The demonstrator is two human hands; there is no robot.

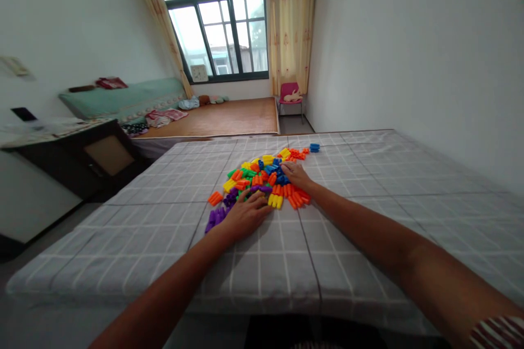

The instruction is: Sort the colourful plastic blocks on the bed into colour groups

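A pile of colourful plastic building pieces, shaped like joined tubes, lies on a grey checked cloth [172,240]. My left hand [248,212] rests at the near side of the pile with its fingers spread, touching purple pieces [261,188] and a yellow piece partly hidden under it. On the pile's right side my right hand [298,174] reaches in, fingers stretched over the blue pieces [282,177]; its fingertips touch them. Orange pieces [298,196] and yellow pieces [275,200] lie between the hands. More purple pieces [215,219] are by my left wrist.
A lone blue piece [314,148] lies at the far right of the pile, and an orange piece [215,198] at its left. Beyond the cloth is a low bed platform [229,114]. A dark cabinet [110,152] stands left; a pink chair [290,90] stands by the curtain.
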